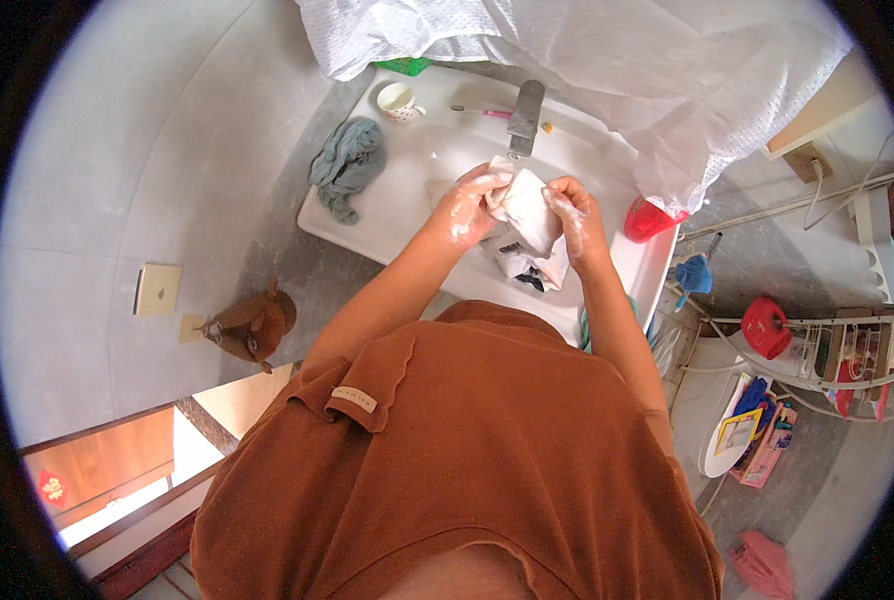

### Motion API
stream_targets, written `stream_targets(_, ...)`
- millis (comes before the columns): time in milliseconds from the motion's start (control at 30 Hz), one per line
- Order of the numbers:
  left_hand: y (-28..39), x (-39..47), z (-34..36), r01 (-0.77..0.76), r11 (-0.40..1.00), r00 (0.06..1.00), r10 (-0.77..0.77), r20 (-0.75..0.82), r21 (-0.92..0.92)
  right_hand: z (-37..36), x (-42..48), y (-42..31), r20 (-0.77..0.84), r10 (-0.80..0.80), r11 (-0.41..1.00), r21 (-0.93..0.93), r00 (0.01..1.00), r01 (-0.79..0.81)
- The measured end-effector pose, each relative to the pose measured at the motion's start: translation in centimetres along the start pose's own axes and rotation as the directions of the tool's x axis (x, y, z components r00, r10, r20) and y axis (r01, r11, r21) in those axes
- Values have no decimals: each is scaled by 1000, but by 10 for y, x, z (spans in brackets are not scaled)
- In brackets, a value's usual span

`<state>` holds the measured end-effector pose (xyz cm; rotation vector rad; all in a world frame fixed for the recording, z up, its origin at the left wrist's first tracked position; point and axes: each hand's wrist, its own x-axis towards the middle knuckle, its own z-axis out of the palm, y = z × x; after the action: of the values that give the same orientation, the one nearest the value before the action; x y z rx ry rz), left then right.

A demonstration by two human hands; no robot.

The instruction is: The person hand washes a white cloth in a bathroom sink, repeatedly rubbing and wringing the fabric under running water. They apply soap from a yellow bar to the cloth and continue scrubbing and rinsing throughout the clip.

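Note:
Both my hands grip a white cloth (528, 206) over a white washbasin (417, 199), just in front of the grey tap (525, 116). Soap lather coats my left hand (468, 206), whose fingers pinch the cloth's left side. My right hand (576, 217), also lathered, holds the right edge between thumb and fingers. Below them, more white fabric with dark patches (525, 266) lies bunched in the basin; whether it is one piece with the held cloth I cannot tell.
A grey-green cloth (349, 165) drapes over the basin's left rim, near a white cup (398, 103). A toothbrush (484, 112) lies behind, left of the tap. At the right rim stands a red container (648, 219). A white curtain (604, 67) hangs low over the back edge.

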<state>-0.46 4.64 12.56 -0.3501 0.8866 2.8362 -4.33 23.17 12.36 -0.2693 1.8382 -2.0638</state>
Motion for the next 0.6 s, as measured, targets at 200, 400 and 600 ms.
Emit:
stream_targets(200, 4, -1, 5, -2, 1000, 998, 2, 64, -9, -2, -2, -7, 4, 45, 971, 234, 999, -45)
stream_targets(400, 12, -12, 32, 77, 996, 997, -76, 27, -47, 7, -1, -33, 63, -35, 986, 164, 997, 25)
stream_targets(600, 10, -13, 20, 69, 996, 990, -75, 117, 53, 13, 2, -30, -72, -130, 991, -17, 989, 129)
